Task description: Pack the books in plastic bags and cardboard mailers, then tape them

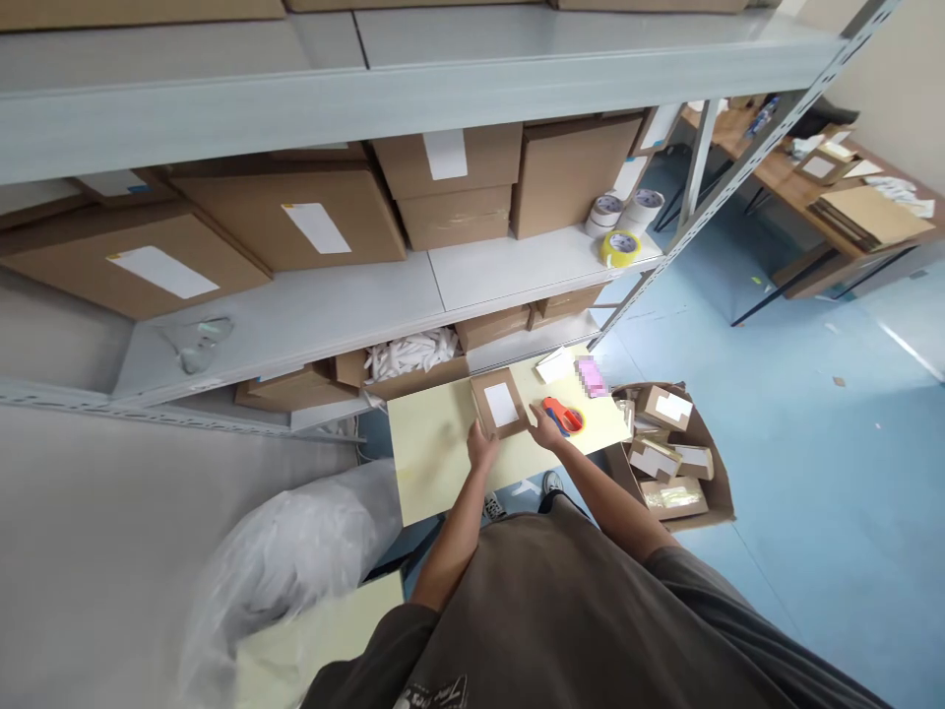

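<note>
A small brown cardboard box (483, 392) with a white label (502, 405) lies on a pale yellow tabletop (428, 448). My left hand (481, 446) is closed on the box's near left corner, thumb along its edge. At the box's right side, my right hand (546, 429) grips the edge, its fingertips partly hidden. Just right of that hand lies an orange and blue tape dispenser (564, 418) with a roll of tape in it. Behind the dispenser are white paper slips (555, 365) and a blurred pink item (591, 376).
To the right, an open carton (720, 483) holds several small labelled boxes. Metal shelving (369, 295) in front carries large cartons, tape rolls (620, 248) and safety glasses (201, 345). A plastic bag (310, 542) bulges at left. Another table (789, 187) stands far right.
</note>
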Demonstrator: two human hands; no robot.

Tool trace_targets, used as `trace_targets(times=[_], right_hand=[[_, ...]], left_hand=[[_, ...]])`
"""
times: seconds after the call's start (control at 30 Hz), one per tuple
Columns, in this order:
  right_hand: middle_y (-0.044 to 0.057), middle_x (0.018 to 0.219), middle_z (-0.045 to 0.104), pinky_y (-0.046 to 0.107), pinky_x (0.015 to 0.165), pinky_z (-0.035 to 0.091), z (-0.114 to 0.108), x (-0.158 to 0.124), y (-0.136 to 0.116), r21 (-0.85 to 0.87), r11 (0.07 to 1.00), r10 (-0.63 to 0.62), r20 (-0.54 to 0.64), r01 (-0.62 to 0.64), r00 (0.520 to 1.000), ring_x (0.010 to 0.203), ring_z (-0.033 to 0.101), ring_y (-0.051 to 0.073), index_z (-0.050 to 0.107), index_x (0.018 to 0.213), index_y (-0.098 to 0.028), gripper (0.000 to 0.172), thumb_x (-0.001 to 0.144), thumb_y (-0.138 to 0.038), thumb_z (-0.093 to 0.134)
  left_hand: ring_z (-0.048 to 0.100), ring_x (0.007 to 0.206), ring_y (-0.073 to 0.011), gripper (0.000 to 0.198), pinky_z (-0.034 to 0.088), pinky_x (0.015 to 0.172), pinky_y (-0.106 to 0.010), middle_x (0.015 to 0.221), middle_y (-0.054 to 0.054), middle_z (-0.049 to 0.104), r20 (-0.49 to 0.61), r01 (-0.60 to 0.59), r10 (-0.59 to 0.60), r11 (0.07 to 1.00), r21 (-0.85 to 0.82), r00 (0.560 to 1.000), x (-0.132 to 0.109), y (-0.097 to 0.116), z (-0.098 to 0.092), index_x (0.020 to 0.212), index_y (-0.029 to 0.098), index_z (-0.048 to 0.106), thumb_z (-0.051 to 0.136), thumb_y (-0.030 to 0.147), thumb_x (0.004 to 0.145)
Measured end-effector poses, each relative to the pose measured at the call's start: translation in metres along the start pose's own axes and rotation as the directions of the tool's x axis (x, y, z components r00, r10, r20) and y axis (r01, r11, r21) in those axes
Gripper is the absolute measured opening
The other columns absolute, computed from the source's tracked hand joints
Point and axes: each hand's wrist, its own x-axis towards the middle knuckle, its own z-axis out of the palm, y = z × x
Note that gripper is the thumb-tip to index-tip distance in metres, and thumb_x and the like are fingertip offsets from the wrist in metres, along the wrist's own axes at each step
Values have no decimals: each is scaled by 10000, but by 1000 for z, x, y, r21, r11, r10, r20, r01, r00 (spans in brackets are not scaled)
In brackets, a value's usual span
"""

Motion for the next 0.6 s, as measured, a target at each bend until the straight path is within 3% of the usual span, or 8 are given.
trace_targets(times=[0.1, 0.23, 0.4, 0.6], right_hand=[[132, 1698, 497, 466, 1297, 403, -25, 9, -1, 58, 998, -29, -27, 30, 999, 1567, 473, 299, 505, 1641, -188, 803, 847, -146, 621], [89, 1720, 472, 470, 1317, 377, -69, 34, 4, 123, 988, -78, -96, 90, 992, 1549, 496, 276, 491, 1657, -225, 815, 849, -150, 577], [89, 1706, 491, 495, 1337, 346, -128, 62, 50, 153, 987, -26, -193, 56, 981, 1581, 454, 288, 508, 1647, -218, 819, 835, -147, 580], [91, 1715, 477, 490, 1320, 375, -180, 85, 124, 95, 995, 55, -185, -37, 981, 1571, 465, 311, 512, 1648, -210, 812, 842, -155, 595]], left_hand=[[536, 1506, -299, 648, 401, 1285, -424, 1580, -145, 612, -82, -154, 155, 988, 23, 984, 15, 30, 7, 1555, 196, 576, 660, 172, 913], [564, 1470, -286, 555, 419, 1269, -422, 1540, -124, 642, 7, -289, 289, 957, -32, 957, 42, 88, 35, 1507, 235, 618, 644, 197, 953], [568, 1463, -299, 528, 414, 1242, -402, 1532, -136, 650, 110, -244, 252, 966, -80, 961, 77, 147, 91, 1461, 238, 650, 704, 221, 936], [606, 1398, -306, 513, 431, 1201, -389, 1486, -155, 669, 160, -146, 144, 989, 5, 977, 118, 179, 166, 1443, 207, 652, 708, 246, 935]])
